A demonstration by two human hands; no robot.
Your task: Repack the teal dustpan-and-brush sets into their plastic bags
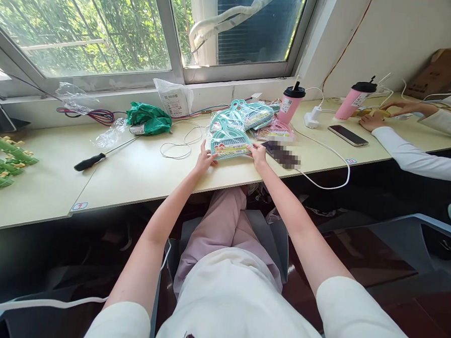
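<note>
A clear-wrapped, mint-green pack [230, 143], which looks like a small dustpan-and-brush set, lies at the near side of a pile on the table. My left hand [205, 158] grips its lower left corner, while my right hand [258, 153] pinches its right edge. Directly behind are more mint-green wrapped packs [256, 114], overlapping one another, with brush bristles showing through. A pink wrapped pack [278, 131] of similar shape sits at their right. Just beyond my right hand is a dark phone [281, 155], partly blurred out, with a white cable plugged in.
Leftward are a screwdriver [90, 161], a green plastic bag [148, 118] and thin wire [175, 150]. Pink cups [287, 104] and a charger [312, 117] stand right. Another phone [348, 135] lies near a co-worker's hands [373, 121]. The table edge [163, 195] fronts my lap.
</note>
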